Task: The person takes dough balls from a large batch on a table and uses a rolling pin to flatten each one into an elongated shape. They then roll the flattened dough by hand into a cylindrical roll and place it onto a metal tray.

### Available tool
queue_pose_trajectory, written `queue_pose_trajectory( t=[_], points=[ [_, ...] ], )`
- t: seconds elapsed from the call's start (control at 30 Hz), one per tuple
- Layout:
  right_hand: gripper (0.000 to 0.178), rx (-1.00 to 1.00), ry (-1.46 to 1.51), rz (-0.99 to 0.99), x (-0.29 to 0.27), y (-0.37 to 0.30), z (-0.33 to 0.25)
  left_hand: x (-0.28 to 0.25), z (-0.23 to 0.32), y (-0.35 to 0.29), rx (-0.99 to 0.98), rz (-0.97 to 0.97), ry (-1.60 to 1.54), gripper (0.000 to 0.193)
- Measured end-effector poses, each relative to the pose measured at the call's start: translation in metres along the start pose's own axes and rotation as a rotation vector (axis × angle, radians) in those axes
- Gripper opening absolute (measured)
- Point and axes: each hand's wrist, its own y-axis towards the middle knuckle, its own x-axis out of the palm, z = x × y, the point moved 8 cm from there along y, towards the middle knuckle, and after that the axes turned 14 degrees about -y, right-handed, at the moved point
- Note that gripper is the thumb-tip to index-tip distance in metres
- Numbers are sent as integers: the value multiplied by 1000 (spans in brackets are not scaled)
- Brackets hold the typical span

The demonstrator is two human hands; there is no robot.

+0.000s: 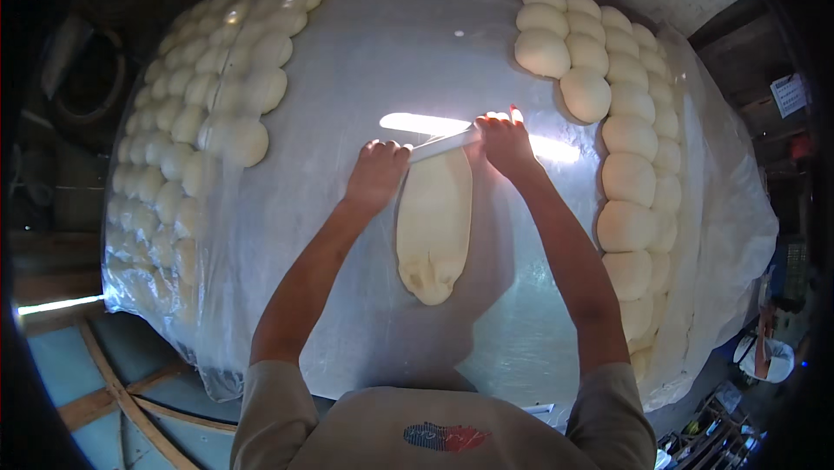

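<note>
A long, flattened tongue of pale dough (434, 218) lies lengthwise on the smooth grey table (365, 53), its near end lumpy and folded. Across its far end rests a white rolling pin (441, 144), tilted a little up to the right. My left hand (375, 175) is closed round the pin's left end. At the other end, my right hand (506, 144) grips the pin with its fingers curled over. Part of the dough's far end is hidden by the pin.
Rows of round dough balls (627, 175) line the table's right side. More dough balls (174, 127) sit at the left under clear plastic sheeting (230, 235). Another plastic sheet (717, 209) hangs over the right edge. A white bucket (776, 361) stands at the lower right, beyond the table.
</note>
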Motion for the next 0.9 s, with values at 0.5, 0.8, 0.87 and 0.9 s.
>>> queue_pose_trajectory(
  t=[0.5, 0.8, 0.87, 0.9],
  points=[
    [81, 270, 495, 175, -37, -105, -70, 12, 48, -48, -163, 280, 28, 72],
    [90, 202, 798, -29, -43, -153, -93, -4, 85, -92, -232, -26, -269, 78],
    [87, 421, 724, 247, -71, -125, -68, 7, 68, -80, -245, 73, -152, 79],
    [87, 405, 730, 254, -66, -134, -85, 12, 58, -87, -264, 152, -32, 79]
  ],
)
